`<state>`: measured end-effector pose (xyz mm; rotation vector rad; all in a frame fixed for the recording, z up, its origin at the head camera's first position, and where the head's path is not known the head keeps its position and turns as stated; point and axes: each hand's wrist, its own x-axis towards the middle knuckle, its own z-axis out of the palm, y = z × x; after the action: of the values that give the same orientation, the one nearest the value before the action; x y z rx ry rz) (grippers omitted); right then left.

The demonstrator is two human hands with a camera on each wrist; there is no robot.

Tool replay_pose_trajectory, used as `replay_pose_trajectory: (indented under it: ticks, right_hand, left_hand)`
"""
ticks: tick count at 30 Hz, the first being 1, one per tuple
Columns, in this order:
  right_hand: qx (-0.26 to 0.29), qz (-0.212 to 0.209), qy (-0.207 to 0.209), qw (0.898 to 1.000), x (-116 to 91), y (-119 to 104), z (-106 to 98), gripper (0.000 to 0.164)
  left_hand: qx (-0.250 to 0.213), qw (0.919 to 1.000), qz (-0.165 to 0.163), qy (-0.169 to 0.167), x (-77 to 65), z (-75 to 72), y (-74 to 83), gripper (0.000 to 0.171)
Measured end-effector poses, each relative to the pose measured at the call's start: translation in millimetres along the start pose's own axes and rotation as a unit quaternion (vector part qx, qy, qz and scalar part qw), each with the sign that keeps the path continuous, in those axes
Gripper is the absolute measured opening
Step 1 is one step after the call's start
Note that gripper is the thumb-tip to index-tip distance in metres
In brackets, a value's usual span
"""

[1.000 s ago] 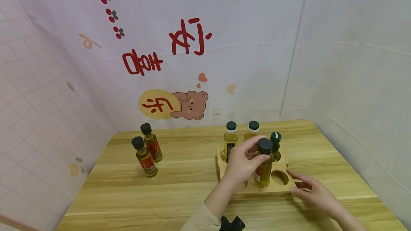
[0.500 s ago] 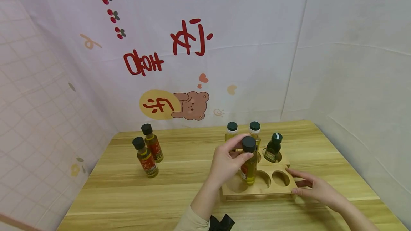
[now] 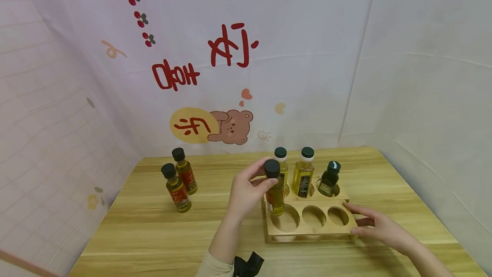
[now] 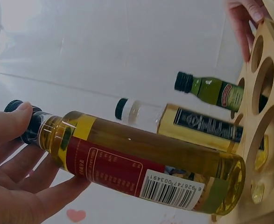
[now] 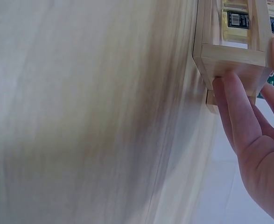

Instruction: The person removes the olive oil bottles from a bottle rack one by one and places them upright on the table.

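My left hand (image 3: 246, 187) holds a bottle of olive oil (image 3: 276, 195) by its neck and dark cap, thumb on the near side. The bottle has a red label and barcode (image 4: 172, 190). It overlaps the left front hole of a two-tier wooden rack (image 3: 307, 231), whose lower tier has three round holes. Two pale-oil bottles with green caps, one partly hidden (image 3: 283, 169) and one in the middle (image 3: 303, 178), stand in the upper tier. Right of them leans a small dark green bottle (image 3: 328, 183). My right hand (image 3: 374, 226) grips the rack's right end (image 5: 235, 60).
Two red-labelled oil bottles, one nearer (image 3: 179, 193) and one behind it (image 3: 187, 176), stand on the left of the wooden table (image 3: 142, 234). A white printed cloth (image 3: 307, 76) hangs behind the table and at its sides.
My left hand has carried the oil bottle leftward along the lower tier, from around the middle hole to the left one. My right hand stays at the rack's end.
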<state>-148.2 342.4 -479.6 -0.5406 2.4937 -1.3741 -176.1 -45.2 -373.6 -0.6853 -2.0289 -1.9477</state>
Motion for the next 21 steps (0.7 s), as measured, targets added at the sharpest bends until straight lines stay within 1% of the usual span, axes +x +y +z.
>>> replay_pose_trajectory:
  ticks: [4,7,11,15,21]
  right_hand:
    - [-0.006,-0.007,0.001,1.000,-1,0,0,0.067]
    - [-0.012,-0.013,0.001,1.000,-1,1,1,0.067]
    - [-0.011,-0.013,0.000,1.000,-1,0,1,0.068]
    - [-0.010,-0.008,0.000,1.000,-1,-1,1,0.068]
    - [-0.019,-0.006,0.000,1.000,0,-1,2,0.068]
  left_hand:
    - [0.013,0.9997,-0.008,0.020,-0.4,-12.9,-2.6,0.048]
    - [0.022,0.9992,-0.012,0.032,-1.1,-22.2,-6.8,0.048]
    - [0.039,0.9979,-0.026,0.046,-3.5,-35.3,-14.2,0.048]
    - [0.053,0.9956,-0.041,0.066,-7.4,-50.1,-19.7,0.048]
    - [0.071,0.9900,-0.065,0.103,-14.5,-70.4,-22.8,0.047]
